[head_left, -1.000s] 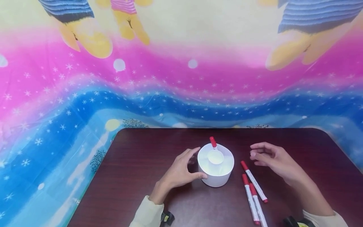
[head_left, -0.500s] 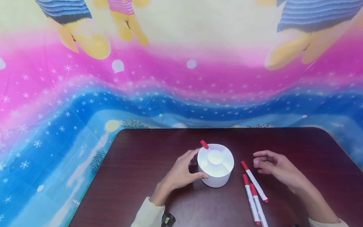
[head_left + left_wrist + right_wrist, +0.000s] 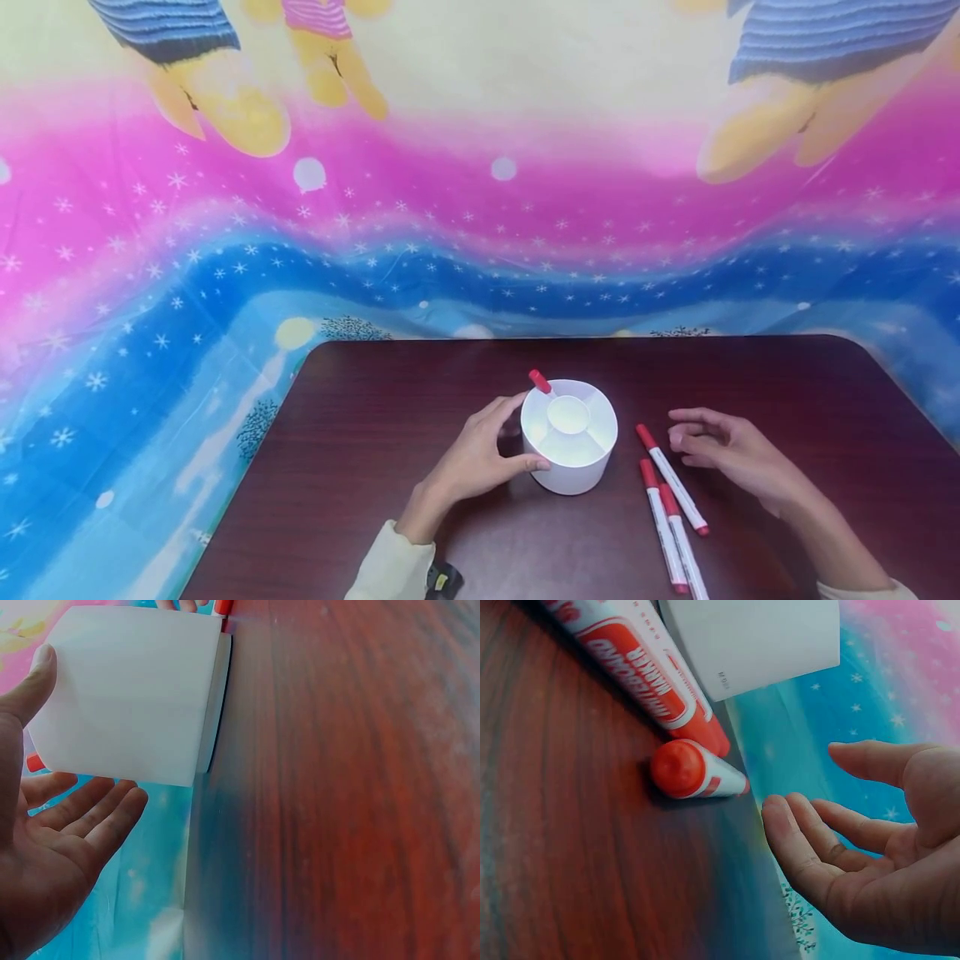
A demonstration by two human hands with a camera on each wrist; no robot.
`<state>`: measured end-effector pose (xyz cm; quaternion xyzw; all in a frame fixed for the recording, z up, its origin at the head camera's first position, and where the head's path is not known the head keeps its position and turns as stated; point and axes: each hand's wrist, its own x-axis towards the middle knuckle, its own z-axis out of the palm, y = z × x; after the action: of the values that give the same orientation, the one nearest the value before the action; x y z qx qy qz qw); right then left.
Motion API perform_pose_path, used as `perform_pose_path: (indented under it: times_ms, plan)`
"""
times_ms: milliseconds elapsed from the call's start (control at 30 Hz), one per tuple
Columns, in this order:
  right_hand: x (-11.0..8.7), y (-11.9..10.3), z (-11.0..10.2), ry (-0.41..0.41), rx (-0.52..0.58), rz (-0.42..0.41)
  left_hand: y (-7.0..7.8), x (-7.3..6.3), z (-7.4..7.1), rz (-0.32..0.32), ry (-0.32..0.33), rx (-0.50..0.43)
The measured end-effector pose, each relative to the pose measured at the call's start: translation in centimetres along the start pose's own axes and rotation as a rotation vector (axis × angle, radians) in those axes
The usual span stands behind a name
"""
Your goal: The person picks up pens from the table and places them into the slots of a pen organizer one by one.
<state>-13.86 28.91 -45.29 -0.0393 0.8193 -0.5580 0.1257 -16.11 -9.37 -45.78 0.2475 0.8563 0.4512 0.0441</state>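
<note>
A white round pen holder (image 3: 570,477) with a round middle cup and divided outer compartments stands upright on the table. My left hand (image 3: 474,457) holds its left side, thumb at the near wall and fingertips toward the back. In the left wrist view, the thumb (image 3: 41,675) lies over the white wall while the fingers (image 3: 120,817) spread along the side. One red-capped whiteboard marker (image 3: 539,381) leans in a back-left compartment. Right of the holder, my right hand (image 3: 738,454) hovers with loosely bent fingers and nothing in them, beside several red whiteboard markers (image 3: 672,480).
The loose markers lie on the dark brown table (image 3: 390,400), some side by side with caps pointing away. A colourful patterned cloth (image 3: 450,208) hangs behind the table's far edge. A black wrist strap (image 3: 444,581) shows at the left sleeve.
The marker in the holder has shifted left along the back rim, and the holder's dividers show differently. My right hand has drawn back slightly right and down. The left hand stays at the holder.
</note>
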Motion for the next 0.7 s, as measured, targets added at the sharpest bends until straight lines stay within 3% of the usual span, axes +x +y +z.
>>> perform_pose_path:
  times_ms: [267,700]
  plan:
    - [0.3,1.0,0.0,-0.058,-0.002,0.048,0.1,0.0,0.0,-0.005,-0.001,0.011]
    - [0.5,1.4,0.2,-0.055,-0.007,0.079,0.0,0.0,0.0,0.031,0.007,0.009]
